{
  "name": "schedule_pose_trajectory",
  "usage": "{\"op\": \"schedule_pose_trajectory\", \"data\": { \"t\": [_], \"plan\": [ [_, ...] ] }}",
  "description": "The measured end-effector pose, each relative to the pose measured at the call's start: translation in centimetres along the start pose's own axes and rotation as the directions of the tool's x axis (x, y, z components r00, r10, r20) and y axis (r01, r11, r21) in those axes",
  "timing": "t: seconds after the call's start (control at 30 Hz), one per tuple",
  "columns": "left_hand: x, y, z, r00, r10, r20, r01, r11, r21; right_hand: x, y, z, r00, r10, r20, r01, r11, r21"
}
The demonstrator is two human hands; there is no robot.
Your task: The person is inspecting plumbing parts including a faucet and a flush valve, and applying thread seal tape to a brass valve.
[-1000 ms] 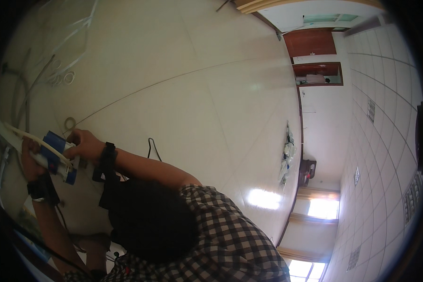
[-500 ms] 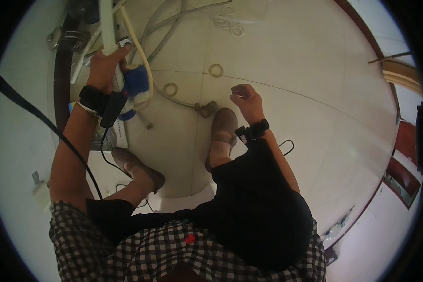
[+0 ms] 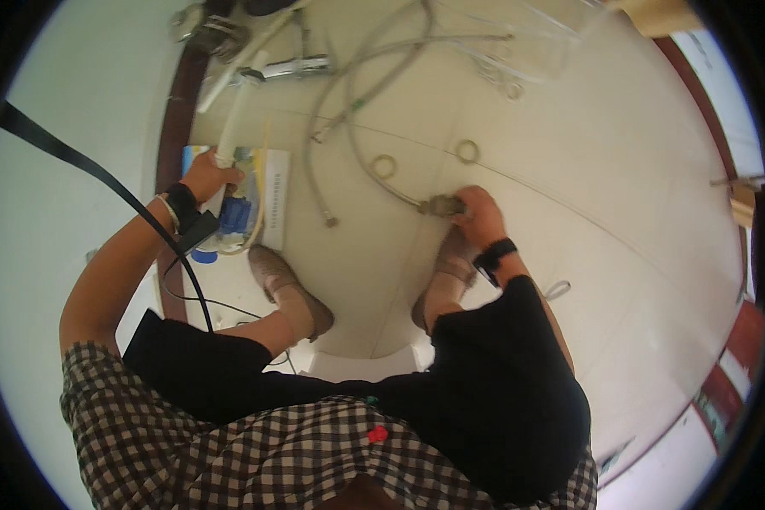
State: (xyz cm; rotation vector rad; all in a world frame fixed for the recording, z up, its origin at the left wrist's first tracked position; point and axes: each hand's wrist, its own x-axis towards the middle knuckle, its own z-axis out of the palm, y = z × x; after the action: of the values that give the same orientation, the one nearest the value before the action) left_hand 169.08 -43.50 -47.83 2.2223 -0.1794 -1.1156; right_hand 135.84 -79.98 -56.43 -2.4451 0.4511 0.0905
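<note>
My left hand [image 3: 210, 177] is closed round a ribbed white hose [image 3: 240, 112], low over a booklet or flat box [image 3: 275, 200] by the wall. Beside that hand are a blue piece [image 3: 236, 216] and a thin cream tube [image 3: 264, 191]. At the end of a grey braided hose [image 3: 367, 161] is a dull metal fitting [image 3: 442, 205]. My right hand [image 3: 482, 217] has its curled fingers on this fitting, just beyond my right shoe; the fingertips are partly hidden.
Two pale rings [image 3: 467, 151] lie on the tiled floor, with several smaller rings [image 3: 508, 87] farther off. A chrome faucet [image 3: 297, 66] and more braided hoses lie at the far left. A black cable [image 3: 102, 180] crosses my left forearm.
My left hand has come down with the white hose, beside the booklet. My right hand, free before, has reached the metal fitting and closed on it. The whole view has shifted.
</note>
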Motion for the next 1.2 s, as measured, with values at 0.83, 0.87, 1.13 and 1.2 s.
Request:
{"op": "schedule_pose_trajectory", "data": {
  "t": [0.83, 0.87, 1.13, 1.2],
  "plan": [
    [-4.9, 11.9, 13.6, 0.717, 0.620, 0.317, -0.649, 0.761, -0.021, 1.8, -9.4, -5.9, 0.946, 0.237, 0.220, -0.301, 0.399, 0.866],
    [-5.4, 12.5, 14.6, 0.729, 0.615, 0.302, -0.625, 0.777, -0.073, 1.9, -9.8, -5.6, 0.941, 0.189, 0.280, -0.331, 0.351, 0.876],
    [-4.3, 13.5, 19.4, 0.740, 0.631, 0.232, -0.575, 0.773, -0.269, 1.2, -8.6, -6.2, 0.926, 0.223, 0.303, -0.352, 0.226, 0.908],
    [-4.2, 13.7, 19.3, 0.820, 0.462, 0.337, -0.320, 0.859, -0.400, 1.2, -8.8, -5.7, 0.943, 0.222, 0.248, -0.307, 0.296, 0.905]
  ]
}}
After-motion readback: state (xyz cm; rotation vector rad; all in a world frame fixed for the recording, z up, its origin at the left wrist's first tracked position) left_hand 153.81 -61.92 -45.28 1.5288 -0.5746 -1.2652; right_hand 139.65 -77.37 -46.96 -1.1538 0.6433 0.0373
